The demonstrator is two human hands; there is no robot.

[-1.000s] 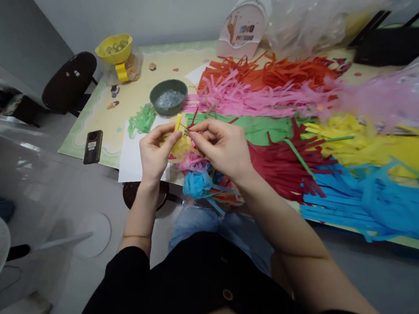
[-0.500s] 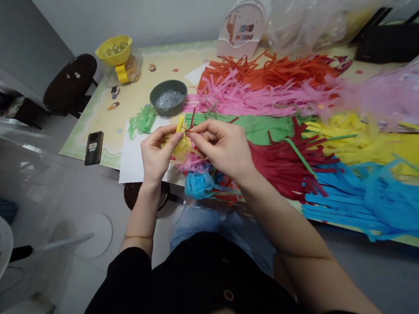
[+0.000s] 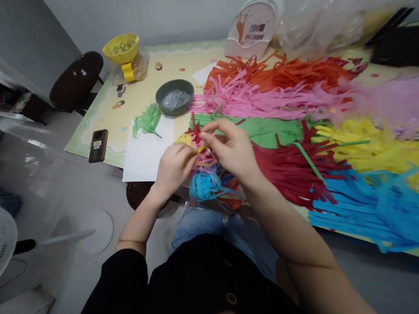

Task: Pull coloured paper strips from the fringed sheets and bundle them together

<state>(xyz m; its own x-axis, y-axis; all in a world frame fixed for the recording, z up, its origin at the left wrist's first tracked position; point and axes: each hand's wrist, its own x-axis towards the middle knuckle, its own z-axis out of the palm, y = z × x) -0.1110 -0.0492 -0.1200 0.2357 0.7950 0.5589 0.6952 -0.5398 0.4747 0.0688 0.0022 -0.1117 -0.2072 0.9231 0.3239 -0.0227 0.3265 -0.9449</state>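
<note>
My left hand (image 3: pixel 176 164) is closed, with its thumb and forefinger pinching one end of a narrow yellow strip (image 3: pixel 201 149). The strip stretches across to my right hand (image 3: pixel 233 147), whose thumb and fingers are drawn together at its other end; the exact grip there is blurred. Just behind the fingertips stands a tuft of dark red strips (image 3: pixel 194 126). Below the hands hangs a bunch of pink strips (image 3: pixel 206 166) and a rounded blue tuft (image 3: pixel 204 185), at the table's near edge. White paper (image 3: pixel 140 159) lies beside my left hand.
Fringed sheets in orange (image 3: pixel 298 71), pink (image 3: pixel 263 94), green (image 3: pixel 274 129), dark red (image 3: pixel 293 170), yellow (image 3: pixel 365 143) and blue (image 3: pixel 364 205) cover the right side. A dark bowl (image 3: pixel 176 109), green tuft (image 3: pixel 147 119), phone (image 3: pixel 98 145) and yellow scale (image 3: pixel 124 56) are left.
My left hand has turned palm-down and dropped slightly. The dark red strips now stand as a tuft behind my fingers, and a yellow strip spans the hands. The view has shifted a little.
</note>
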